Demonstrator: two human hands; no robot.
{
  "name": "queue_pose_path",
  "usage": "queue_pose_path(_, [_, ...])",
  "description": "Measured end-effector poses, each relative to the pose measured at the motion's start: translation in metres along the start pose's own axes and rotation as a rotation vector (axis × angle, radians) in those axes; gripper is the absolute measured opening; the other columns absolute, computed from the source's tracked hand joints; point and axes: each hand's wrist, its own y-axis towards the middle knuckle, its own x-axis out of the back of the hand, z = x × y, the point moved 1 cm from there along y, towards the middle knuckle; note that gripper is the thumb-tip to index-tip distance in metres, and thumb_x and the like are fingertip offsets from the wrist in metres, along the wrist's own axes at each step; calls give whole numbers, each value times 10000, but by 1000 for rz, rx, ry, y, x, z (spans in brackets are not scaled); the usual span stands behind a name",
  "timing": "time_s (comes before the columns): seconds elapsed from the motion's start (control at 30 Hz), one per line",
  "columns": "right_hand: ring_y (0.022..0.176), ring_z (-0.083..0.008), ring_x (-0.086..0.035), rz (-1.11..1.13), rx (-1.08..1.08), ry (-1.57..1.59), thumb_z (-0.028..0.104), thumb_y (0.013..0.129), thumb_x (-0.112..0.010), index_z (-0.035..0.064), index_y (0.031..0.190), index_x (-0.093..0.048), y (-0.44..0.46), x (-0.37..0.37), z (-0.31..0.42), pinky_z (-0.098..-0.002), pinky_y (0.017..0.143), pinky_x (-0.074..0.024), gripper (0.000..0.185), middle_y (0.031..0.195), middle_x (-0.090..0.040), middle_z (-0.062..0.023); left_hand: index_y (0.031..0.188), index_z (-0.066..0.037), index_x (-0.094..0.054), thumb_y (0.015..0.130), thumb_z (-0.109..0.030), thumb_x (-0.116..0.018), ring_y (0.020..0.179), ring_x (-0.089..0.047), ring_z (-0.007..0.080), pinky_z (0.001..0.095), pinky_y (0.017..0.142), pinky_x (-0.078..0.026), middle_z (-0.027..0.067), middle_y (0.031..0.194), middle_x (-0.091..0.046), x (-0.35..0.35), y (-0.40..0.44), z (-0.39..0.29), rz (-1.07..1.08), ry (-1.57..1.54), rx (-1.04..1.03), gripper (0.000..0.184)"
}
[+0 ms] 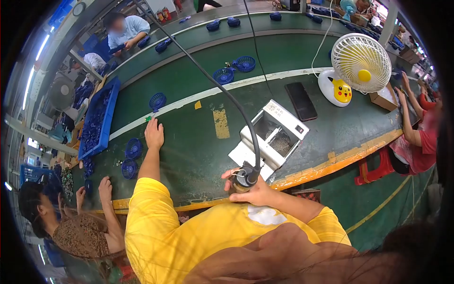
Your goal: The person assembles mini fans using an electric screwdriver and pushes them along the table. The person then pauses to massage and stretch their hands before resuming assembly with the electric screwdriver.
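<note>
My left hand (154, 135) reaches forward over the green table, fingers near a small green piece (148, 119) at the white line, below a blue round part (157, 101); whether it touches the piece is unclear. Close to my body, my right hand (253, 191) is wrapped round a dark powered screwdriver (245, 177) hanging on a thick black cable. Just beyond it stands a white screw feeder (288, 124) with many small screws inside. Two more blue round parts (134, 148) lie left of my left forearm.
A blue bin (112, 106) of parts stands at the left, beside a co-worker's hands (105, 190). Blue parts (223, 75) lie on the green belt. A phone (301, 101) and white fan (361, 62) are at the right. Other co-workers sit around.
</note>
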Motion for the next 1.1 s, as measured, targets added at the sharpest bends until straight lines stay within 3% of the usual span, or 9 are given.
queue_pose_path(0.2, [816, -72, -570, -186, 7, -112, 31, 749, -744, 48, 1169, -560, 6, -15, 5, -241, 734, -465, 459, 862, -629, -11, 1267, -31, -508, 903, -303, -479, 1306, -371, 274, 400, 1082, -274, 117, 1391, -440, 1, -5, -4, -4, 32, 0, 456])
queue_pose_path(0.4, [785, -79, -566, -338, 158, -133, -49, 721, -730, 29, 1160, -563, -5, -44, -12, -226, 696, -461, 477, 867, -614, -16, 1213, -24, -541, 876, -310, -509, 1277, -393, 290, 427, 1054, -298, 136, 1368, -460, 4, -3, -8, -53, -15, -8, 443])
queue_pose_path(0.53, [712, -65, -555, -569, 145, -225, -72, 687, -721, 9, 1143, -566, 5, -71, -11, -215, 640, -449, 488, 832, -612, -19, 1158, -16, -560, 854, -293, -535, 1253, -412, 294, 434, 1027, -323, 149, 1327, -486, 3, -7, -8, -112, -37, -52, 413])
queue_pose_path(0.6, [825, -136, -586, -579, 179, -227, -50, 689, -690, -12, 1181, -521, 17, -75, -17, -252, 724, -472, 521, 875, -608, -79, 1099, -16, -574, 840, -286, -549, 1217, -436, 298, 443, 1005, -343, 156, 1266, -517, 7, -10, -11, -135, -17, -90, 375])
queue_pose_path(0.67, [706, -63, -543, -587, 333, -246, -48, 678, -737, 16, 1150, -569, 36, -80, -24, -212, 639, -442, 505, 831, -618, -17, 1061, -16, -576, 832, -282, -556, 1190, -451, 305, 456, 987, -356, 161, 1220, -532, 11, -10, -12, -119, -39, -89, 351])
queue_pose_path(0.8, [728, -60, -543, -543, 420, -447, -29, 667, -769, -3, 1152, -573, 62, -80, -33, -221, 659, -452, 524, 838, -626, -13, 1104, -10, -561, 846, -290, -554, 1225, -416, 341, 465, 1013, -330, 192, 1259, -503, 3, -12, -11, -171, -39, -78, 381])
queue_pose_path(0.83, [871, -126, -593, -550, 342, -420, -25, 674, -766, -5, 1177, -539, 62, -83, -32, -263, 758, -484, 553, 885, -609, -40, 1106, -8, -559, 848, -291, -555, 1232, -407, 351, 466, 1019, -325, 202, 1262, -496, 4, -13, -13, -177, -50, -67, 383])
queue_pose_path(0.97, [803, -93, -559, -575, 285, -443, -62, 673, -744, 18, 1167, -555, 61, -81, -43, -233, 722, -460, 536, 876, -600, -29, 1115, 0, -553, 856, -294, -555, 1254, -378, 379, 467, 1041, -304, 230, 1277, -470, 9, -29, -15, -178, -57, -55, 392])
queue_pose_path(1.1, [747, -80, -556, -544, 303, -515, 1, 669, -783, -3, 1094, -597, 56, -89, -39, -222, 721, -461, 464, 821, -608, -13, 1137, -1, -549, 862, -298, -551, 1259, -374, 368, 466, 1056, -289, 227, 1304, -453, 16, -44, -17, -127, -65, -54, 404])
